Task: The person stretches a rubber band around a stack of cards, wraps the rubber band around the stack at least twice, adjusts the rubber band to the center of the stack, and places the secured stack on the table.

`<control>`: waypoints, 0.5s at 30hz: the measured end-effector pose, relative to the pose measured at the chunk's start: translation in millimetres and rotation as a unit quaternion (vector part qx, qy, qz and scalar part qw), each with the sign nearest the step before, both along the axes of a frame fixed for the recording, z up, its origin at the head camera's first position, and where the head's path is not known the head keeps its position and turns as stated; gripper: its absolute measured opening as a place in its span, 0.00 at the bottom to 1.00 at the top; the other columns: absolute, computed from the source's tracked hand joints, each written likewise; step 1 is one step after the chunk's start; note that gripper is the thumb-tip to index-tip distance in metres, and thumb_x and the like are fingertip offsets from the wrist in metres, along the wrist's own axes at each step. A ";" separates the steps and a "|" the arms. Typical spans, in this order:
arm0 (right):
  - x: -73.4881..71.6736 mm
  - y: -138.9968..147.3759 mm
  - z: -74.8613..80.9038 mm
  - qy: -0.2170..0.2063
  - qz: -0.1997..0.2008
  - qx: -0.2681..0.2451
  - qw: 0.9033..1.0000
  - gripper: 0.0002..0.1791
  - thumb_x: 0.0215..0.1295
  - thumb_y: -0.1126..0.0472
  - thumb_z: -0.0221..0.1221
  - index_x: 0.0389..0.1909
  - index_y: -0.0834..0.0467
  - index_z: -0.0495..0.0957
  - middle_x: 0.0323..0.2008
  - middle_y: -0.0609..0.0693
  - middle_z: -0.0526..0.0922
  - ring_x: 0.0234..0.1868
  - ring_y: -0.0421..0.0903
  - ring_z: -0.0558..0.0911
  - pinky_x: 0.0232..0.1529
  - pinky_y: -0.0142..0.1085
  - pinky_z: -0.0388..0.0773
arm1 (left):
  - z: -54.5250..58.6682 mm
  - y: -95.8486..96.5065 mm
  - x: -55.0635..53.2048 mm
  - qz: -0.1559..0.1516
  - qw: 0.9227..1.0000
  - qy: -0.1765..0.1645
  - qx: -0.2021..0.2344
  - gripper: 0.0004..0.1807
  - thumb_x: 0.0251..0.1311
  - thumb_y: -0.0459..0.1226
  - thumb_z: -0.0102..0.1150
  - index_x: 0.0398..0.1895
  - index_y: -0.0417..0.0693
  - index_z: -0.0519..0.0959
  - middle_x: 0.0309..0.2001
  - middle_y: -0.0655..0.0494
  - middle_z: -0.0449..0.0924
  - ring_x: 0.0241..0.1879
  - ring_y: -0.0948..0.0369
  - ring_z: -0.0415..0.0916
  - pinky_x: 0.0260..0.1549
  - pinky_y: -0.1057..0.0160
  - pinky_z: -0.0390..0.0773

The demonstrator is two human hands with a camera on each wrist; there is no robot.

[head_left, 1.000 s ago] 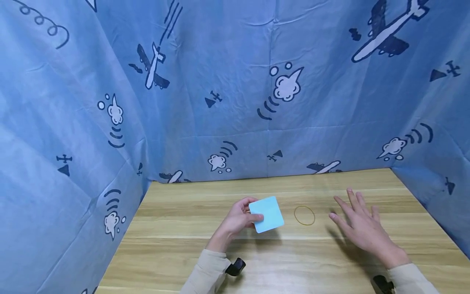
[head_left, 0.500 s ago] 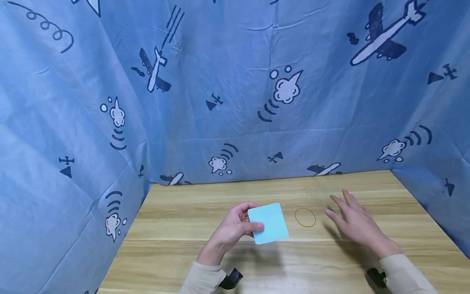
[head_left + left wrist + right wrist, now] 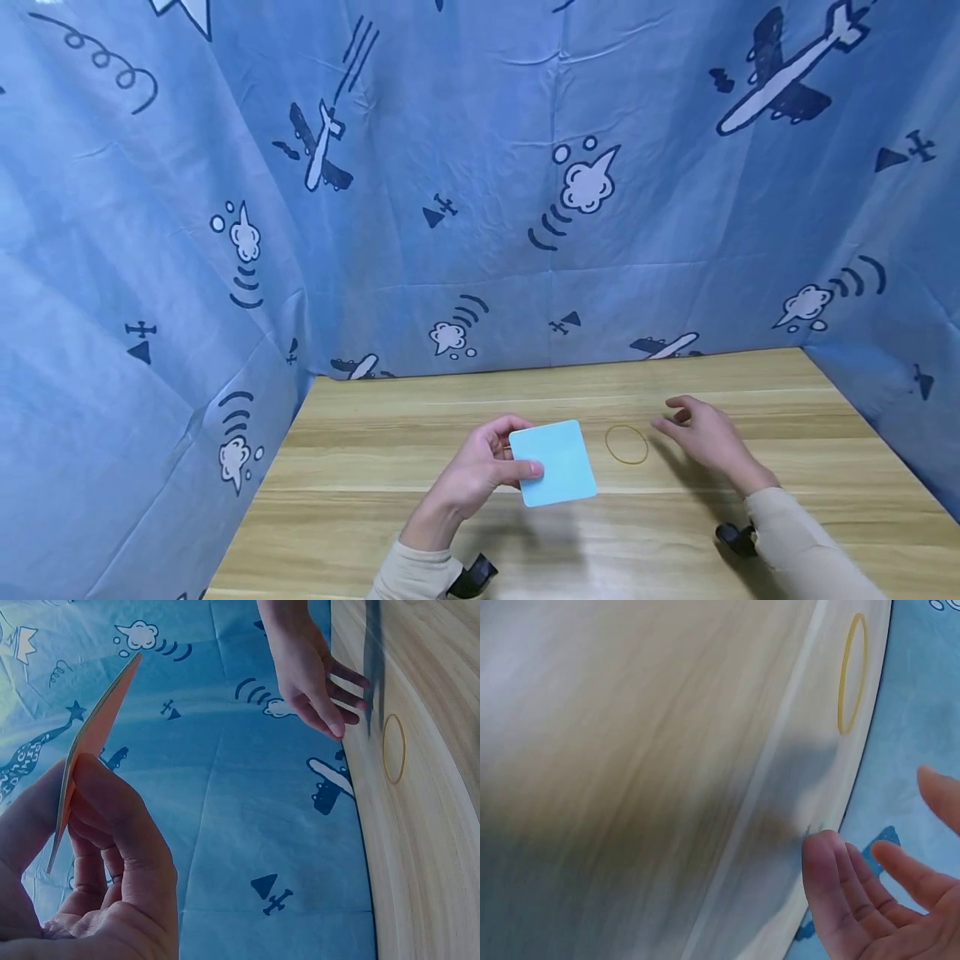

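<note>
My left hand (image 3: 476,471) pinches a thin light-blue square card (image 3: 558,467) with rounded corners, thumb on its face and fingers behind. In the left wrist view the card (image 3: 101,724) appears nearly edge-on; its other side is orange-pink and the edge seems layered. A thin yellow rubber band (image 3: 607,443) lies in a loose ring on the table, right of the card. Just to the band's right, my right hand (image 3: 708,437) hovers above the table with fingers loosely bent. It holds nothing and stays apart from the rubber band (image 3: 843,682) in the right wrist view.
The wood-grain table (image 3: 360,450) reaches back to a blue curtain (image 3: 480,208) printed with planes and clouds, which encloses the back and both sides. A black wrist camera (image 3: 472,577) sits under the left sleeve, another camera (image 3: 737,540) under the right.
My right hand has moved left towards the rubber band, its spread fingers drawing together and bending. The left hand and card have shifted slightly nearer to me. The band lies still.
</note>
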State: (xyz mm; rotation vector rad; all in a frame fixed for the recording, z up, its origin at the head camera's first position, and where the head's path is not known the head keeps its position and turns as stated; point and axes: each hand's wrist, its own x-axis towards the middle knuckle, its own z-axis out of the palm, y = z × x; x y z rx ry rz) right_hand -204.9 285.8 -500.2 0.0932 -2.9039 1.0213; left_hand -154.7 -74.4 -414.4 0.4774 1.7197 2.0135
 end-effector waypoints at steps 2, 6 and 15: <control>-3.5 -2.3 -1.3 -0.019 -0.004 -0.007 1.000 0.33 0.69 0.51 0.63 0.60 0.75 0.70 0.47 0.73 0.80 0.43 0.64 0.82 0.43 0.56 0.79 | -0.5 0.0 0.2 0.000 1.000 -0.002 0.001 0.22 0.54 0.19 0.64 0.53 0.31 0.72 0.42 0.50 0.82 0.37 0.58 0.83 0.30 0.64 0.82; -9.9 -6.1 -3.0 -0.051 -0.011 -0.024 0.998 0.32 0.69 0.52 0.63 0.57 0.77 0.71 0.46 0.72 0.80 0.31 0.52 0.84 0.36 0.48 0.81 | -0.9 1.1 0.1 -0.001 1.000 -0.003 0.003 0.22 0.54 0.20 0.64 0.53 0.31 0.72 0.41 0.50 0.82 0.37 0.58 0.82 0.29 0.64 0.82; -19.1 -15.3 -10.8 -0.105 -0.019 -0.076 0.991 0.17 0.65 0.57 0.65 0.40 0.70 0.78 0.16 0.50 0.75 0.15 0.43 0.74 0.20 0.38 0.76 | -2.7 2.2 0.7 -0.005 1.000 -0.002 0.009 0.23 0.53 0.21 0.66 0.53 0.31 0.72 0.41 0.51 0.82 0.38 0.57 0.82 0.30 0.64 0.82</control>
